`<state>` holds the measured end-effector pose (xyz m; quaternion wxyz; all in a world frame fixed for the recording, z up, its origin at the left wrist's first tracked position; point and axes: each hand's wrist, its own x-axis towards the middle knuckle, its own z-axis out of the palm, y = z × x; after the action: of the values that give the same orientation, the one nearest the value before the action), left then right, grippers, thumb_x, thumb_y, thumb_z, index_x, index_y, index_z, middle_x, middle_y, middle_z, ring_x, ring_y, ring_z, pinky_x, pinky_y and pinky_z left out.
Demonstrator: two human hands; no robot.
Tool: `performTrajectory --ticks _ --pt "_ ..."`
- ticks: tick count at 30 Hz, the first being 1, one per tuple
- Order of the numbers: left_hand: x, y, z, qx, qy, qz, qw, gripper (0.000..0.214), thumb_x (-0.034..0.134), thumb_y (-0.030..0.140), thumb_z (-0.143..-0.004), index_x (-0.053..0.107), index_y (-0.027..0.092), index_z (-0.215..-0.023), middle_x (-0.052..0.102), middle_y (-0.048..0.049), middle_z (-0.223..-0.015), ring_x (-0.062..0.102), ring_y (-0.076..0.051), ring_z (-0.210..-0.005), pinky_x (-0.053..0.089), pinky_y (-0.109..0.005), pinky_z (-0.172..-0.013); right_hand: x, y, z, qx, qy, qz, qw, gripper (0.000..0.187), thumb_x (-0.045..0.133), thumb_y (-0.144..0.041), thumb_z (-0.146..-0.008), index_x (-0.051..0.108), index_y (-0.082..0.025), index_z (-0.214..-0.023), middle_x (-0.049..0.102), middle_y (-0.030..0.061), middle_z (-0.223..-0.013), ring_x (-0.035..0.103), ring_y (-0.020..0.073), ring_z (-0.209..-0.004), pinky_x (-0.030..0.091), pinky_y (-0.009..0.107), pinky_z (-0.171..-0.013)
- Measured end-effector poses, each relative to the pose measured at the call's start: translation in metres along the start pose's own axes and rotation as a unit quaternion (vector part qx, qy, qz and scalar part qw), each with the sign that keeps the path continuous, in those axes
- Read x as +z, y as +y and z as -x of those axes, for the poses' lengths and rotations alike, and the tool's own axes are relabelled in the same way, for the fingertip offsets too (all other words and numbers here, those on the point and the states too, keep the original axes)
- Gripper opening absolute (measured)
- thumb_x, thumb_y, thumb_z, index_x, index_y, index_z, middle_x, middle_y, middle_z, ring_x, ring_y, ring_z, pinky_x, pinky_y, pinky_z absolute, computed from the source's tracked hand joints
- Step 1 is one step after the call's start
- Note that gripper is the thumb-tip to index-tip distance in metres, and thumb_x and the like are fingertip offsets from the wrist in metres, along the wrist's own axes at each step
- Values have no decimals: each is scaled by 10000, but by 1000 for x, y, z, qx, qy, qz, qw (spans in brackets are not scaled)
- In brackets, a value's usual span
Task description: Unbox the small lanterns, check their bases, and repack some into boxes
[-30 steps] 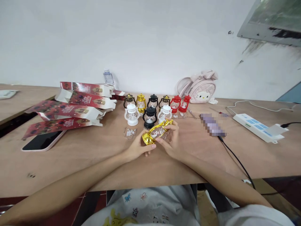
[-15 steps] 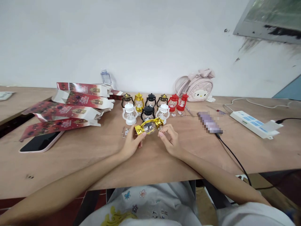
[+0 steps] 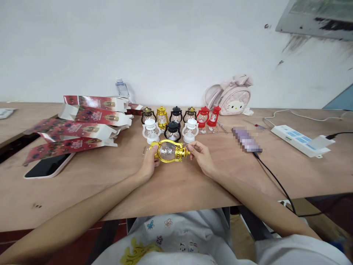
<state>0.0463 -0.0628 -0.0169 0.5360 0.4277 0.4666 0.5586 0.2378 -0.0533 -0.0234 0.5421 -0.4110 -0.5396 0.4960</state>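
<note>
A person seated at a wooden bench [image 3: 179, 191] holds a gold lantern [image 3: 167, 151] on its side in front of them, its base to the left and its pointed top to the right. The left hand [image 3: 149, 162] is clamped around the base. The right hand [image 3: 202, 158] has its thumb and fingers close together at the top end; whether they grip it cannot be told.

Just beyond, small lanterns stand upright in two rows. The front row, from left, has a white lantern [image 3: 151, 131], a black lantern [image 3: 172, 131] and another white lantern [image 3: 190, 131]. The back row includes a second gold lantern [image 3: 162, 118] and, at its right end, two red lanterns [image 3: 203, 117], the outermost tilted. Thin wire parts [image 3: 208, 131] lie on the bench near the red pair.

To the left, red printed boxes [image 3: 91, 130] lie fanned out, partly covering a phone [image 3: 48, 167]. A clear bottle [image 3: 121, 89] stands behind them by the wall. To the right, a pink bag [image 3: 236, 103] with a cat face sits against the wall. Nearer are a pixelated device [image 3: 246, 140] on a black cable and a white power strip [image 3: 299, 141].
</note>
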Motion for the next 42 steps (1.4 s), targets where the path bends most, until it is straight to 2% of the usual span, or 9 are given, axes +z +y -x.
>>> performTrajectory --ticks 8,17,25,28,32,35,38,40,42 --pt "0 6 0 -16 41 -31 999 523 646 634 -547 361 208 -655 280 113 -471 210 -24 -368 110 -157 -373 -2 9 -4 21 -19 -34 999 383 726 -526 -666 555 -196 -758 554 -42 -632 521 83 -503 446 226 -459" --pt "0 6 0 -18 25 -84 996 479 607 615 -588 364 203 -619 261 105 -476 199 -23 -376 102 -165 -367 -2 1 0 -74 -22 -9 997 304 667 -480 -757 565 -193 -749 592 -40 -637 529 72 -499 472 200 -434" --pt "-2 3 -4 7 17 -10 1000 468 586 615 -625 347 214 -650 231 104 -494 166 -29 -375 107 -157 -363 1 -3 1 36 -107 -90 990 356 726 -493 -676 544 -199 -764 554 -73 -557 426 52 -381 359 178 -326" --pt "-3 0 -4 37 7 -5 999 474 598 618 -647 358 210 -652 261 93 -510 199 -35 -388 139 -155 -360 -4 -8 -1 9 -60 -126 990 319 726 -446 -690 531 -200 -746 524 -80 -546 392 39 -381 326 171 -350" --pt "-5 -1 -2 90 -14 -17 996 429 621 567 -687 401 198 -677 311 77 -551 247 -43 -425 188 -162 -375 -20 -12 -11 -71 71 -141 985 264 686 -388 -725 486 -216 -728 384 -105 -508 304 38 -386 240 177 -371" --pt "-7 2 2 162 -11 -60 985 369 659 503 -684 476 189 -749 394 59 -604 329 -62 -481 283 -180 -415 -34 -12 -18 -141 171 -68 973 226 642 -358 -744 473 -213 -706 358 -96 -533 294 50 -418 228 196 -407" --pt "-6 9 7 245 -3 -125 961 369 715 439 -635 515 183 -808 495 32 -682 463 -103 -600 412 -215 -535 -47 -13 -23 -203 205 118 950 194 571 -330 -791 465 -207 -686 410 -64 -578 370 80 -488 293 224 -483" --pt "-6 12 10 286 6 -162 944 383 733 409 -617 512 182 -831 539 19 -724 517 -126 -662 452 -235 -599 -54 -16 -24 -224 201 284 910 165 522 -303 -828 479 -204 -704 470 -36 -611 426 109 -543 328 250 -544" --pt "-6 13 10 321 28 -190 927 390 741 378 -617 512 180 -864 567 9 -767 549 -139 -707 471 -247 -641 -60 -18 -24 -241 188 442 843 135 482 -277 -862 515 -198 -758 550 7 -681 494 151 -636 356 277 -609"
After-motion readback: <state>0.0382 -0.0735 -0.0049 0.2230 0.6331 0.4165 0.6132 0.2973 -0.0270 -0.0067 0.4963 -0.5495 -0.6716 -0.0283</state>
